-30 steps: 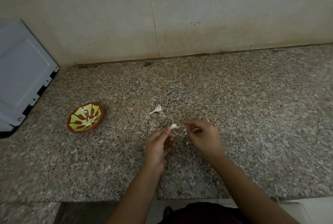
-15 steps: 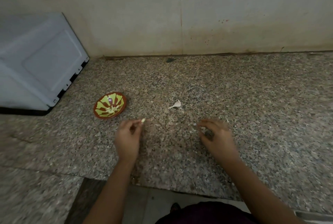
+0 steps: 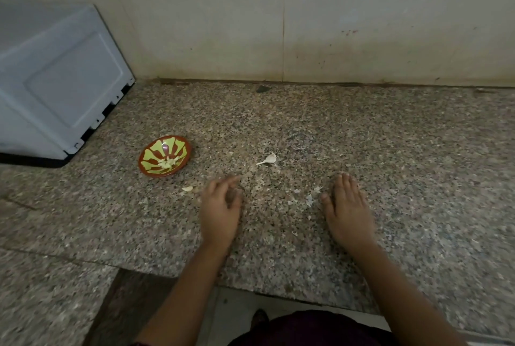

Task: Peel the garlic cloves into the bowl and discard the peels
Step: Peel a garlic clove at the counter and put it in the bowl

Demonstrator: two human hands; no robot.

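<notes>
On granite counter [image 3: 390, 136] below tiled wall [image 3: 195, 25], left hand [image 3: 220, 206] and right hand [image 3: 348, 206], each grip released.

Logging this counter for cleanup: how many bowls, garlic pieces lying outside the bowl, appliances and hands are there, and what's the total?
Bowl: 1
Garlic pieces outside the bowl: 2 (clove, stemmed piece)
White appliance: 1
Hands: 2 (left hand, right hand)
Total: 6
Peel scraps are too small to count.
</notes>
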